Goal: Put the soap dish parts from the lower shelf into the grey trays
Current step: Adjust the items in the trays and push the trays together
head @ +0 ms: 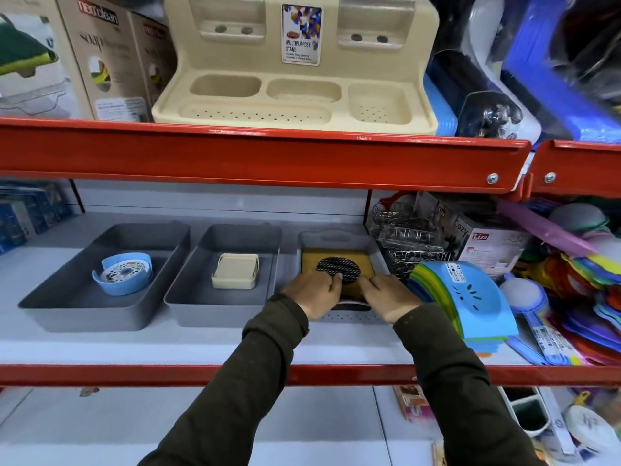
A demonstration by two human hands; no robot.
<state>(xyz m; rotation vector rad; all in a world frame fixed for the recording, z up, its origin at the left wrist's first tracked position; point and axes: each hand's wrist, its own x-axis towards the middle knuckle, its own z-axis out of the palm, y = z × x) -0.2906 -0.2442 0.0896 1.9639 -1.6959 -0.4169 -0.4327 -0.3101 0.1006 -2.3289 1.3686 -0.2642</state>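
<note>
Three grey trays stand in a row on the middle shelf. The left tray [67,297] holds a round blue soap dish [122,274]. The middle tray [188,297] holds a square cream soap dish [235,270]. The right, lighter tray [336,237] holds a yellow square dish [309,258] with a black round mesh insert [337,269] on it. My left hand [314,294] and my right hand [386,297] rest at the near edge of this tray, fingertips on the yellow dish and the mesh insert.
A stack of coloured curved soap dishes [463,297] lies right beside my right hand. Wire racks [403,243] and boxes stand behind it. The red shelf beam [235,159] hangs above, with a cream multipurpose stand [295,68] on it. A lower shelf [100,425] shows beneath.
</note>
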